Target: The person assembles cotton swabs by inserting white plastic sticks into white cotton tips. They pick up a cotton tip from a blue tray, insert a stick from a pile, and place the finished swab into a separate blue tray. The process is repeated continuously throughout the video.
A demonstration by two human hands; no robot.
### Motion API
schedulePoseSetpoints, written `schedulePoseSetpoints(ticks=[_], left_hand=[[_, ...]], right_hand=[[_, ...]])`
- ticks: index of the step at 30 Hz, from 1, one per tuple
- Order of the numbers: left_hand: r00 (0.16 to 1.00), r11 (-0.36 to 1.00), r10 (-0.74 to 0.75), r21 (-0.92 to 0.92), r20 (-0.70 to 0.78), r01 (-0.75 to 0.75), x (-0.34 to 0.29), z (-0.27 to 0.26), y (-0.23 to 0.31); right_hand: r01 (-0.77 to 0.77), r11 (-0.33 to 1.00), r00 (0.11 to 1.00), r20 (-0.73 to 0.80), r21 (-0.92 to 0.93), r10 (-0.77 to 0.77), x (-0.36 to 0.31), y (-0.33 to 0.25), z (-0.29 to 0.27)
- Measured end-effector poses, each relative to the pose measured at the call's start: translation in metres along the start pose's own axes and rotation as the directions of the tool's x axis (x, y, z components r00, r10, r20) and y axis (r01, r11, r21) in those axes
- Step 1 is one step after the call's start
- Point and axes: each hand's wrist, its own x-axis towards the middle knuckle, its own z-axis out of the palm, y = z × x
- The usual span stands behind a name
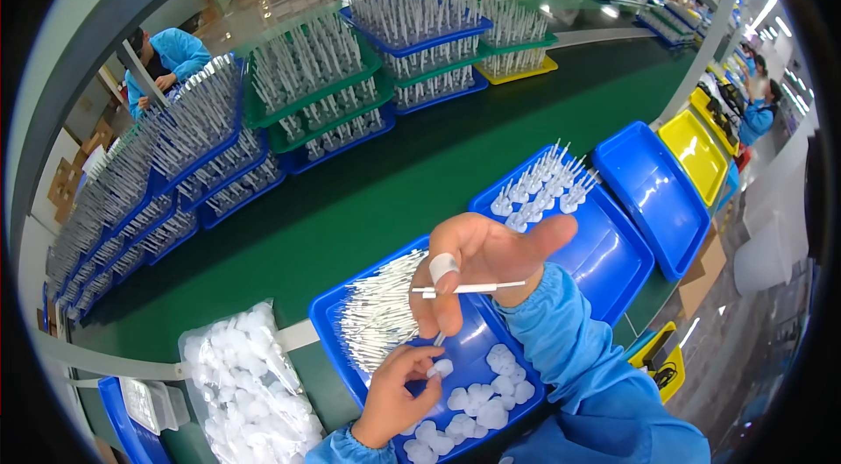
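My right hand (477,262) is turned partly palm up above a blue tray (328,306), a white band round one finger. Its fingers are closed on thin white sticks (477,289); one lies crosswise, and another thin end points down toward my left hand. My left hand (399,394) pinches a small white rounded plastic piece (441,368) just below that end; whether the two touch I cannot tell. Beneath my hands, the tray holds a heap of loose white sticks (377,311) on its left and several loose white rounded pieces (491,411) on its right.
Behind, another blue tray (604,262) carries upright stick assemblies (543,188). An overlapping blue tray (653,201) and a yellow one (694,157) lie to the right. A clear bag of white pieces (250,385) sits at left. Stacked filled trays (315,87) line the green belt's far side; co-workers sit beyond.
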Motion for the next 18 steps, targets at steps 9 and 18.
schedulePoseSetpoints(ticks=[9,18], left_hand=[[0.991,0.994,0.109,-0.022,-0.084,-0.111,0.003,-0.006,-0.007],[0.993,0.994,0.113,0.006,-0.038,-0.113,0.002,-0.007,-0.003]], right_hand=[[0.163,0.982,0.987,0.01,-0.093,-0.163,0.015,-0.004,0.018],[0.007,0.978,0.965,-0.255,-0.207,-0.061,0.016,-0.012,0.041]])
